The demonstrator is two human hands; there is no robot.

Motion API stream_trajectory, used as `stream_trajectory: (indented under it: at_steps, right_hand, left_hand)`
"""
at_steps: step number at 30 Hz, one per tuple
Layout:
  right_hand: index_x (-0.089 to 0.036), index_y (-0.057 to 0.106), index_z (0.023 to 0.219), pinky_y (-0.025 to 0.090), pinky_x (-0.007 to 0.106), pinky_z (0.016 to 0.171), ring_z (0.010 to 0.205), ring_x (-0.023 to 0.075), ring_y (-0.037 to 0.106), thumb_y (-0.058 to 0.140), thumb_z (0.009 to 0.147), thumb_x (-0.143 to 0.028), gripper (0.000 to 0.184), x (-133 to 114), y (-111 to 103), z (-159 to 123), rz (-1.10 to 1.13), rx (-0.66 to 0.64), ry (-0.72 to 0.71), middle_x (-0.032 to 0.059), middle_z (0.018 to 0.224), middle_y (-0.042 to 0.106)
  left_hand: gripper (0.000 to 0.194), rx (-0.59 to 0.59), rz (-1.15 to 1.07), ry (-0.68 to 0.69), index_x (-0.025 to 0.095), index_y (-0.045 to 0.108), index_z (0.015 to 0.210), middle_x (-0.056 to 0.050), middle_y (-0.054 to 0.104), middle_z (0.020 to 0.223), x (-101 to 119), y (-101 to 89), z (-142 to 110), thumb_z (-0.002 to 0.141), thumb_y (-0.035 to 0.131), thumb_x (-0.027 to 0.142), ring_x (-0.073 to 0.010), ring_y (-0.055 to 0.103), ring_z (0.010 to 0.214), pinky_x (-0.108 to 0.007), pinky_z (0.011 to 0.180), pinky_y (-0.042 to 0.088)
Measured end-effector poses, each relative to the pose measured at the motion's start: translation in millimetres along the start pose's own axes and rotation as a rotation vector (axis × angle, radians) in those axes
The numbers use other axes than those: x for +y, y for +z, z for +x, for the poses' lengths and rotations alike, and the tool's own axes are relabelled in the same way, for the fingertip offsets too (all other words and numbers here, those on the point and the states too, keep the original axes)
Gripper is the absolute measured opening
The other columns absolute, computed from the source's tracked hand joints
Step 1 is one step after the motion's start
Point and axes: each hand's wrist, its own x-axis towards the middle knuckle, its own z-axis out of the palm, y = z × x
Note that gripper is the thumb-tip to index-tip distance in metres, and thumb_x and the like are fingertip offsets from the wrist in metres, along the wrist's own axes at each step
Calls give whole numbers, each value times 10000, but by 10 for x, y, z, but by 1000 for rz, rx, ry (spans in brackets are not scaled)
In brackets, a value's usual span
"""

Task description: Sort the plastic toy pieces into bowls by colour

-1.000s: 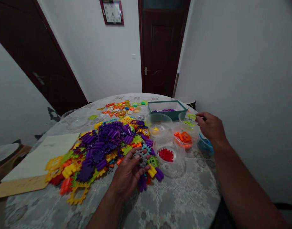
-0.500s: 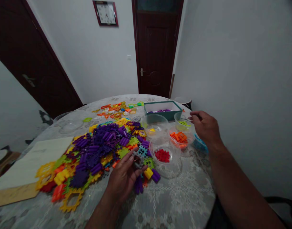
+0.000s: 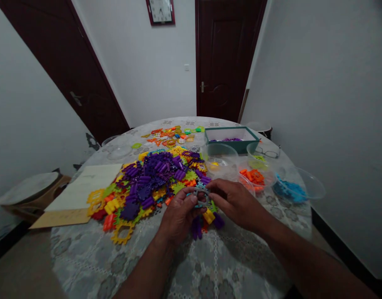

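Observation:
Over the front of the pile, my left hand [image 3: 178,215] is closed on a grey plastic building piece [image 3: 201,198], open in the middle, pinched between thumb and fingers. My right hand [image 3: 236,204] meets it from the other side, its thumb and forefinger closed at the piece's upper right edge. Right behind and below lies a heap of toothed building pieces [image 3: 153,174], mostly purple, with yellow, green and orange ones. A yellow piece [image 3: 208,216] and purple pieces lie just under my hands.
Clear plastic bowls stand to the right, one with orange pieces [image 3: 255,177], one with blue pieces [image 3: 290,190]. Behind them are a green-edged box [image 3: 240,146] and eyeglasses [image 3: 268,153]. Loose pieces [image 3: 170,136] lie at the back; a cardboard sheet [image 3: 85,187] is at the left.
My right hand has come from above the bowls at the right to the grey piece in my left hand. The view has shifted, showing more of the table's sides.

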Motion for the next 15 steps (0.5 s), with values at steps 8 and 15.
stream_trajectory:
  at_steps: [8,15]
  right_hand:
    - [-209,713,1064,500,253,669,747,145,655,599,935,-255,178,22,-323,8,138,-44,155,9,882,739]
    - [-212,724,1090,546,291,648,734,179,684,660,892,-377,266,449,-1158,-139,-88,423,310,50,936,758]
  left_hand:
    - [340,111,172,19,172,698,1029,-92,748,969,39,34,-3,796,833,380,-209,714,886,-315,725,623]
    - [325,260,217,149,200,687,971,-14,683,813,69,-44,-3,817,791,466,-160,664,748,-290,670,602]
